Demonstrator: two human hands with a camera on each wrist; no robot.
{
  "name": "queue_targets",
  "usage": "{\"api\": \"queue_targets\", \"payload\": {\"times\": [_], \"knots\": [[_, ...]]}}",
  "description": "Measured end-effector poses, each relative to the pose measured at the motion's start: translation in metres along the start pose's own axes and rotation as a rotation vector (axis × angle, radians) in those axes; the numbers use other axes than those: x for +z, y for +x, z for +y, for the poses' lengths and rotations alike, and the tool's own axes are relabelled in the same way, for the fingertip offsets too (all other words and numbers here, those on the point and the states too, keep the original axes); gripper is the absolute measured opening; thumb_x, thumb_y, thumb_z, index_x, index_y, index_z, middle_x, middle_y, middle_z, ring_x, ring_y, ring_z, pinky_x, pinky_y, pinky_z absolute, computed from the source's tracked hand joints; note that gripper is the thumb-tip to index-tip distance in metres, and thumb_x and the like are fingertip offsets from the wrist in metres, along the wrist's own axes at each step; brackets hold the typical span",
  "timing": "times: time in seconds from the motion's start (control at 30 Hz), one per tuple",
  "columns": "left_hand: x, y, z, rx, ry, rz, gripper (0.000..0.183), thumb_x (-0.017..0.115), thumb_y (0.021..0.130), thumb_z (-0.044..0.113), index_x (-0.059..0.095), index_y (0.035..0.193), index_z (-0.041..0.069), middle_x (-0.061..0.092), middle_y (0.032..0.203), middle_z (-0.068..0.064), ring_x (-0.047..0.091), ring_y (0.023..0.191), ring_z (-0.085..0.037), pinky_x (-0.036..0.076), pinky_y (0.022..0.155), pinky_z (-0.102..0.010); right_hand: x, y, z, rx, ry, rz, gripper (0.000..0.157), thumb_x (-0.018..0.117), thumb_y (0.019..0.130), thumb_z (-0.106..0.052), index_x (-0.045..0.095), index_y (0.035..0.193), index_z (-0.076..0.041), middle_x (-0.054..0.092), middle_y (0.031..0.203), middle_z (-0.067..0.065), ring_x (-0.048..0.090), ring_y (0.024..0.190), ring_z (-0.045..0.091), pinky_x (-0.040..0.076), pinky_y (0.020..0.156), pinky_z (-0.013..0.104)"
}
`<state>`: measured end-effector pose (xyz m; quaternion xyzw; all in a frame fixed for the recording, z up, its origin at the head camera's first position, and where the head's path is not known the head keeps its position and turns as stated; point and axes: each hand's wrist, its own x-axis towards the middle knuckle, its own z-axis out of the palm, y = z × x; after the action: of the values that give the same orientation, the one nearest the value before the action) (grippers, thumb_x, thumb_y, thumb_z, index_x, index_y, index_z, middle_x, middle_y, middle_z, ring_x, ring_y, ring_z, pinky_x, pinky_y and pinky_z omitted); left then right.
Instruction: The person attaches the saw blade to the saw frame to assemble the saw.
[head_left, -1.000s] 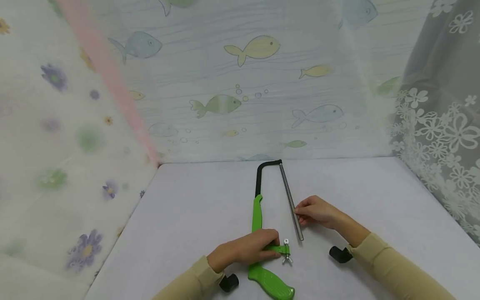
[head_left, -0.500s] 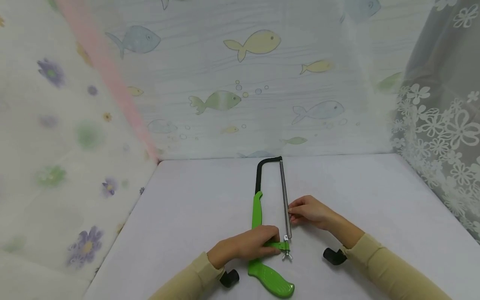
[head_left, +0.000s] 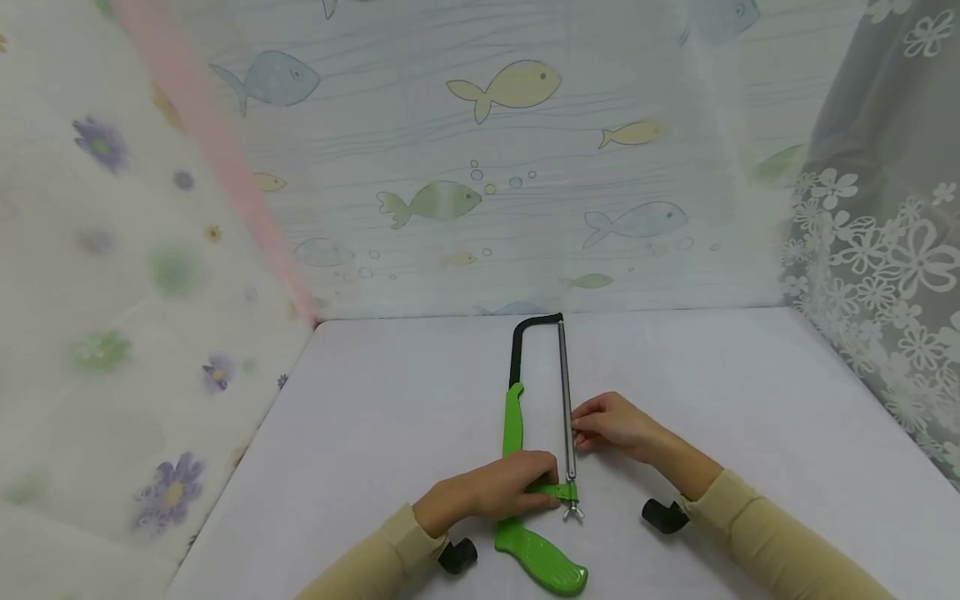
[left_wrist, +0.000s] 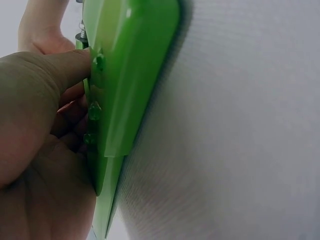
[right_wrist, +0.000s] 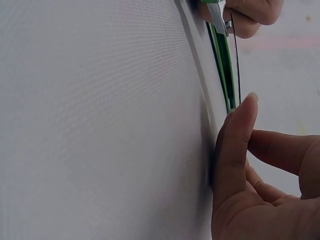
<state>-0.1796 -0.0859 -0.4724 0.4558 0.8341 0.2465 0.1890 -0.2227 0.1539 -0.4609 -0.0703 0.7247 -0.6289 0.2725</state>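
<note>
Since the earlier head frames, the near end of the blade (head_left: 566,392) has swung left, from apart to lying in line with the green clamp arm (head_left: 567,492), and the right hand (head_left: 615,427) has come across with it. The left hand (head_left: 506,487) and the hacksaw frame (head_left: 513,421) have hardly shifted.

Through the remote feed I see the frame lying on the white worktop (head_left: 375,417), its handle (head_left: 543,560) toward the person and its black bow (head_left: 540,320) at the far side, where the blade's other end meets it. The left fingers are curled round the frame by the clamp arm; the left wrist view shows the thumb against green plastic. The right fingers pinch the blade partway along, toward its near end. The right wrist view shows the blade edge-on, a thin dark line beside the metal fitting (right_wrist: 218,17). I cannot tell whether its hole sits over the stud there.

To do this well, I would pin the frame firmly with the left hand and pinch closer to the fitting, since a thin blade probably flexes. I would press the end flat and straight onto the stud, without tugging it, lest the far end slip off, and leave the wing nut (head_left: 573,513) alone until both ends look seated.
</note>
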Motion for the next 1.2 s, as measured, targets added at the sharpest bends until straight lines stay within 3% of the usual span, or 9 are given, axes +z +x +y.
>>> {"api": "queue_targets", "payload": {"times": [0.33,0.63,0.87,1.07,1.2], "knots": [[0.001,0.000,0.000,-0.004,-0.009,0.000,0.011,0.064,0.103,0.026,0.058,0.103,0.017,0.054,0.092,0.013,0.048,0.081,0.002,0.043,0.074,-0.015,0.000,-0.002,0.000,-0.047,-0.061,0.000,0.028,0.055,0.101,0.000,0.056,0.120,0.021,0.068,0.092,0.015,0.067,0.077,0.016,0.058,0.071,0.029],[0.000,0.000,0.000,-0.009,-0.015,0.000,0.010,0.064,0.103,0.025,0.058,0.103,0.017,0.055,0.092,0.013,0.048,0.082,0.001,0.043,0.075,-0.015,0.002,-0.021,0.001,-0.137,-0.383,0.061,0.019,0.064,0.099,-0.011,0.067,0.106,0.006,0.068,0.080,0.008,0.064,0.069,0.018,0.054,0.062,0.032],[0.004,0.001,-0.001,-0.012,-0.039,0.000,0.011,0.065,0.103,0.026,0.058,0.103,0.017,0.055,0.092,0.013,0.048,0.082,0.002,0.044,0.074,-0.015,0.008,-0.050,0.007,-0.280,-0.523,-0.122,0.020,0.066,0.100,-0.019,0.069,0.085,-0.005,0.061,0.066,-0.002,0.054,0.057,0.007,0.045,0.052,0.024],[0.005,0.002,-0.002,-0.002,-0.029,0.005,0.011,0.065,0.103,0.026,0.058,0.102,0.017,0.055,0.091,0.014,0.048,0.081,0.003,0.044,0.074,-0.015,0.024,-0.068,0.017,-0.360,-0.496,-0.324,0.024,0.066,0.101,-0.020,0.069,0.079,-0.008,0.054,0.062,-0.014,0.048,0.055,-0.003,0.039,0.052,0.018],[0.005,0.002,-0.004,0.011,-0.009,0.015,0.011,0.065,0.103,0.025,0.057,0.102,0.017,0.054,0.092,0.014,0.047,0.082,0.002,0.043,0.074,-0.015,0.032,-0.073,0.019,-0.399,-0.503,-0.381,0.028,0.064,0.101,-0.020,0.068,0.077,-0.008,0.051,0.064,-0.019,0.046,0.057,-0.007,0.038,0.052,0.015]]}}
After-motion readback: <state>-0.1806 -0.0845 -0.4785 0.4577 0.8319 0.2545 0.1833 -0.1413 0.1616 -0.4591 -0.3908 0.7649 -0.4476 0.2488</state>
